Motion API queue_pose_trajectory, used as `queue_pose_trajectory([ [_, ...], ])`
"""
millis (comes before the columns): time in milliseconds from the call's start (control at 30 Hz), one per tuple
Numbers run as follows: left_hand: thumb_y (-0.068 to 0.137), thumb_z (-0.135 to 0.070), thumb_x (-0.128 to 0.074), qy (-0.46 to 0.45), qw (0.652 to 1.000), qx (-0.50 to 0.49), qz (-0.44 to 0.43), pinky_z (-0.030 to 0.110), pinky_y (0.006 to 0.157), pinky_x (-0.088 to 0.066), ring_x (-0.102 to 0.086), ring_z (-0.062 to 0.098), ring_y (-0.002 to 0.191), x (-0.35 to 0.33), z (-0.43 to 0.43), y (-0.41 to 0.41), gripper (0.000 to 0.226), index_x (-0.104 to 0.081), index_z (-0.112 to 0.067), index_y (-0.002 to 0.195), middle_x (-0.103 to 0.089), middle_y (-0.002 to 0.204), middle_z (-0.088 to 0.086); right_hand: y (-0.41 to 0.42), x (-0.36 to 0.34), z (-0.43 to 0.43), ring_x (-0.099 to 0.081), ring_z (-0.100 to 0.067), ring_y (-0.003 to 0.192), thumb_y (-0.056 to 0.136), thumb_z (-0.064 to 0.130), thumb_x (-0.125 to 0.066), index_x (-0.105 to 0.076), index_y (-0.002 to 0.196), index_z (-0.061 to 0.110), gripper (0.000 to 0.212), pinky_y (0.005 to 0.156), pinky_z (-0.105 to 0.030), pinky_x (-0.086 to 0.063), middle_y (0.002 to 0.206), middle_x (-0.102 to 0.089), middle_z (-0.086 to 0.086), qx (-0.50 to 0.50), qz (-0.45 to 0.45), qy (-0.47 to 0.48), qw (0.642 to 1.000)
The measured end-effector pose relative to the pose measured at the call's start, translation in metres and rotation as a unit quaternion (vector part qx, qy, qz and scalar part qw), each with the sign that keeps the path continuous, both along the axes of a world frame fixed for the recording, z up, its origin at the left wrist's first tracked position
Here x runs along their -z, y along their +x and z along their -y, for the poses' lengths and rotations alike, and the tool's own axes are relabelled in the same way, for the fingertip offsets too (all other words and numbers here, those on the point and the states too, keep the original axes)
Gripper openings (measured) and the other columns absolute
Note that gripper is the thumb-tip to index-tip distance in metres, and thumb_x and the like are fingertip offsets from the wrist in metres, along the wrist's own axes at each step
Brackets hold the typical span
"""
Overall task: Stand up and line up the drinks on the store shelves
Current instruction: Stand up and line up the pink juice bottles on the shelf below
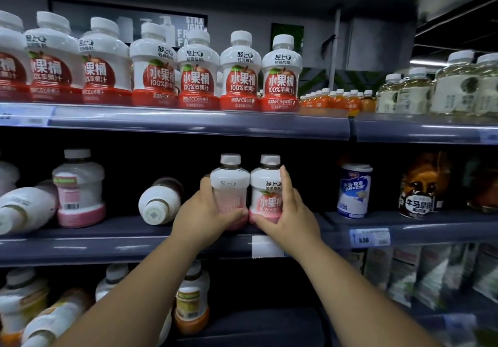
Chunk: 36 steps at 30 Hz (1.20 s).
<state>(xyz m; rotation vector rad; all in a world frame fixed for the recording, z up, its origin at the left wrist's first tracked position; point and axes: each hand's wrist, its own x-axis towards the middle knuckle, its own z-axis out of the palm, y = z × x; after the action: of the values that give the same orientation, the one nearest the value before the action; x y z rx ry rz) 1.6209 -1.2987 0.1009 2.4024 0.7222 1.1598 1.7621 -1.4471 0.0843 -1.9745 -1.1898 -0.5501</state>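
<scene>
On the middle shelf (121,241), close to its front edge, two pink-labelled drinks stand upright and touch side by side. The left hand (204,212) is wrapped round the left pink bottle (229,182), thumb across the lower front. The right hand (288,212) clasps the right pink bottle (265,185), one finger up its right side and the thumb at its base. Both bottles look seated on the shelf, so this pair seems nearly lined up.

What matters next is the toppled bottle (160,202). It lies on the same shelf, just to the left of the left hand. Its long axis runs front to back, tilted slightly rightward, with its base toward the front edge and its dark-collared cap end pointing into the shelf. The left hand is plainly the nearer one. It would probably need to grip the body and swing the cap end upward.

Further toward the left end, an upright pink bottle (79,185) stands beside a second toppled bottle (24,207), which also lies base-forward.
</scene>
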Motion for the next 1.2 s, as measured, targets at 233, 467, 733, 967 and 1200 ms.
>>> queue_pose_trajectory([
  [233, 0.062, -0.070, -0.077, 0.015, 0.999, -0.031, 0.008, 0.036, 0.075, -0.051, -0.066, 0.025, 0.103, 0.002, 0.000, 0.000, 0.096, -0.032, -0.031, 0.137, -0.068, 0.114, -0.003, 0.003, 0.002, -0.001, -0.053, -0.022, 0.126, 0.077, 0.064, -0.071, 0.023, 0.146, 0.053, 0.117, 0.087, -0.036, -0.050, 0.155, -0.036, 0.009, -0.005, -0.003, 0.018, 1.000],
  [467, 0.063, -0.062, -0.082, 0.022, 0.999, 0.015, 0.031, 0.038, 0.095, -0.047, -0.052, 0.023, 0.123, -0.002, 0.003, -0.005, 0.110, -0.025, -0.024, 0.148, -0.049, 0.134, 0.002, -0.003, -0.002, 0.000, -0.011, -0.026, 0.148, 0.075, 0.068, -0.069, 0.026, 0.148, 0.047, 0.122, 0.116, -0.047, -0.027, 0.162, -0.007, -0.006, 0.015, 0.028, 0.012, 0.999],
  [733, 0.076, -0.038, -0.079, 0.243, 0.969, 0.021, 0.026, 0.033, 0.101, -0.042, -0.046, 0.023, 0.124, -0.011, -0.013, -0.083, 0.091, -0.031, -0.025, 0.152, -0.038, 0.145, 0.004, -0.072, -0.015, -0.035, -0.021, -0.030, 0.147, 0.080, 0.060, -0.059, -0.026, 0.153, 0.029, 0.086, 0.119, -0.043, -0.018, 0.157, -0.029, -0.011, -0.058, 0.198, 0.092, 0.974],
  [967, 0.067, -0.022, -0.060, 0.134, 0.989, 0.059, 0.017, 0.022, 0.105, -0.032, -0.046, 0.019, 0.126, -0.005, -0.064, -0.146, 0.080, -0.040, -0.015, 0.144, -0.041, 0.138, 0.002, -0.134, -0.020, -0.111, -0.045, -0.025, 0.130, 0.076, 0.028, -0.078, -0.060, 0.134, 0.018, 0.061, 0.109, -0.042, -0.041, 0.136, -0.054, -0.006, -0.155, 0.125, 0.018, 0.980],
  [1200, 0.072, -0.016, -0.064, 0.068, 0.991, 0.116, -0.006, 0.023, 0.104, -0.038, -0.045, 0.015, 0.129, 0.004, -0.095, -0.165, 0.082, -0.035, -0.018, 0.148, -0.038, 0.142, 0.000, -0.153, -0.013, -0.138, -0.045, -0.024, 0.130, 0.075, 0.025, -0.082, -0.067, 0.124, 0.016, 0.052, 0.105, -0.022, -0.031, 0.143, -0.049, -0.003, -0.110, 0.027, -0.005, 0.994],
])
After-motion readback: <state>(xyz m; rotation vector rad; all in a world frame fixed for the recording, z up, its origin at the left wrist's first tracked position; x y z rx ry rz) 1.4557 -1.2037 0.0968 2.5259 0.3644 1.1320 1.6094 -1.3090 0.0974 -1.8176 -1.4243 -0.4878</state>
